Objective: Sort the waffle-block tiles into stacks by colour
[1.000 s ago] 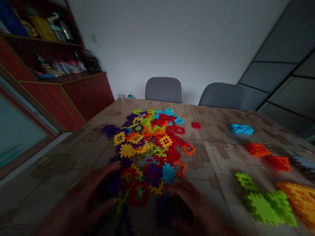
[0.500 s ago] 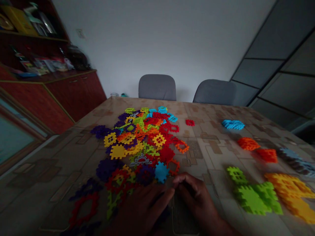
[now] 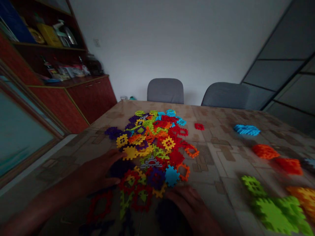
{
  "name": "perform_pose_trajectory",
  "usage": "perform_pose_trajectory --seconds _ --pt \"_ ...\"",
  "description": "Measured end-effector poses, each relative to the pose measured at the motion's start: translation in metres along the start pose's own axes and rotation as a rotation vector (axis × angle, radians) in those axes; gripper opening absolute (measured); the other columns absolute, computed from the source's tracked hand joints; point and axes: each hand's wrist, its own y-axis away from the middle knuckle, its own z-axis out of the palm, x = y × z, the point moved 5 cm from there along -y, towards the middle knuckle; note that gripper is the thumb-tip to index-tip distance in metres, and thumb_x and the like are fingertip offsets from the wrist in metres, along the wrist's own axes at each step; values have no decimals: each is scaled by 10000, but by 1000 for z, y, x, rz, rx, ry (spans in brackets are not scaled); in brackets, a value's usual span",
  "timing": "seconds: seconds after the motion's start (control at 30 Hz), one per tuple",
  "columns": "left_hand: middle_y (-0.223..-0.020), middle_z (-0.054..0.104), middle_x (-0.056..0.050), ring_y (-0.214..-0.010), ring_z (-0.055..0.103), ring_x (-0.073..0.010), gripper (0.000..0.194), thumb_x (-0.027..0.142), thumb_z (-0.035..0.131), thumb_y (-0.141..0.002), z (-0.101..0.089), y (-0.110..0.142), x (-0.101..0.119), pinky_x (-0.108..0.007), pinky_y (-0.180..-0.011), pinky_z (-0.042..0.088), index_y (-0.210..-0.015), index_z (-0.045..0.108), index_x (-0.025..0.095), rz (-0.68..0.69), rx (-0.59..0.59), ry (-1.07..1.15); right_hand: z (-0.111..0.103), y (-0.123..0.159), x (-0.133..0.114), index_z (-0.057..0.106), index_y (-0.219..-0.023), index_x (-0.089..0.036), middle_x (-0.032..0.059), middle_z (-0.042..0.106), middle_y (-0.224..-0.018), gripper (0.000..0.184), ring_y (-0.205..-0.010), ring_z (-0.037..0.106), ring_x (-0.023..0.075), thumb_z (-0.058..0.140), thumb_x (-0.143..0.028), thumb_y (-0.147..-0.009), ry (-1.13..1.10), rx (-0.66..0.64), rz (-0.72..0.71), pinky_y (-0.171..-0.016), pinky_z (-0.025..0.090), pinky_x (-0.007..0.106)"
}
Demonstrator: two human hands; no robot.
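My left hand point(image 3: 104, 168) reaches in from the left with thumb and fingers spread around a dark purple toothed plastic piece point(image 3: 122, 168). Its fingertips come up against a yellow square piece point(image 3: 130, 153). At the front, the fingers of my right hand point(image 3: 188, 201) curl over the edge of another dark purple toothed piece point(image 3: 169, 214), which looks blurred; the thumb is hidden. Just beyond the right fingers lie a light blue piece point(image 3: 172, 175), an orange frame point(image 3: 184, 172) and a purple piece point(image 3: 156, 177). A grey-and-red arched piece point(image 3: 152, 162) rests between the hands.
A mixed heap of interlocking pieces point(image 3: 150, 134) spreads over the table point(image 3: 221, 157). Sorted groups sit at right: blue point(image 3: 246, 129), orange point(image 3: 265, 151), green point(image 3: 275, 213) and yellow point(image 3: 305, 200). Two grey chairs point(image 3: 165, 91) stand behind; a wooden cabinet point(image 3: 93, 98) is at left.
My hands were together at the front edge of the heap. The left hand has moved away to the left and forward, its fingers now spread. The view has turned slightly left.
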Motion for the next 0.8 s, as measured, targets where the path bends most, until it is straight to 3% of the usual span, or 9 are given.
perform_pose_trajectory --seconds 0.13,0.23,0.37,0.47,0.53,0.6,0.63,0.7,0.8 --pt "-1581 450 -123 -1387 492 -384 736 496 670 -889 12 0 5 -502 -1090 459 -1544 409 284 -28 -7 29 2 0 4 437 -1488 -246 115 643 -1320 832 -1169 605 311 818 -428 -771 -34 -53 60 -992 493 411" --pt "-1560 484 -114 -1404 474 -370 679 464 657 -898 11 -5 4 -526 -1132 403 -1518 450 281 -10 -10 63 4 0 5 463 -1478 -244 104 659 -1277 815 -1135 609 306 820 -338 -751 -32 -79 106 -982 490 416" --pt "-1502 555 -108 -1316 574 -348 677 444 683 -874 1 -8 -10 -485 -1091 459 -1495 475 274 16 -15 100 0 1 3 484 -1456 -206 132 656 -1256 833 -1128 605 326 844 -313 -713 -11 -63 140 -976 487 447" --pt "-1373 664 -71 -1130 697 -338 671 501 704 -842 -16 -2 -4 -453 -972 557 -1459 511 320 39 101 118 -5 3 1 405 -1510 -219 143 638 -1292 954 -1148 600 343 876 -372 -694 -44 -49 121 -980 481 469" --pt "-1323 689 -29 -1096 708 -340 662 526 708 -833 -26 6 20 -452 -940 577 -1447 516 369 60 225 85 -10 5 2 372 -1520 -240 130 631 -1298 962 -1174 592 337 866 -388 -709 -121 -3 136 -996 474 466" --pt "-1437 608 6 -1185 667 -330 692 480 689 -888 -23 13 56 -443 -990 554 -1517 408 408 35 242 49 -15 6 6 401 -1482 -252 105 638 -1251 784 -1163 600 304 778 -361 -802 -235 78 165 -980 486 437" --pt "-1452 598 0 -1158 685 -313 759 490 704 -878 -18 16 79 -403 -939 587 -1546 351 408 83 257 61 -17 7 8 433 -1443 -253 92 646 -1208 644 -1131 614 279 703 -328 -863 -294 122 187 -953 499 414" --pt "-1488 571 -13 -1216 657 -305 909 486 766 -841 3 21 122 -387 -957 583 -1581 242 430 154 196 50 -19 7 12 515 -1321 -252 63 660 -1091 377 -1016 647 229 550 -253 -945 -392 189 239 -867 525 364" --pt "-1378 654 -36 -1159 683 -301 1133 481 866 -737 38 23 168 -370 -931 594 -1606 142 416 264 164 41 -19 4 15 573 -1128 -244 38 653 -980 191 -899 654 191 450 -211 -986 -479 226 296 -789 527 322"
